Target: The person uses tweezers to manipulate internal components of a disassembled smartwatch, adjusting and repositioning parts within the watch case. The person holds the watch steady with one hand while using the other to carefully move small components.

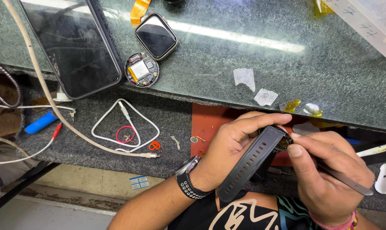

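Gripping a black smartwatch between thumb and curled fingers, our left hand is closed around its case, and the perforated strap hangs down past the wrist, which wears a watch of its own. Our right hand sits just beside it, thumb pressed against the watch case and fingers pinched shut on a slim grey tool whose tip meets the case. Beyond the left hand's knuckles lies a red mat, and further off, on the glass counter, we see a round circuit module beside a square watch screen and a dark phone. Well off to that hand's outer side, a white cable loops on grey felt.
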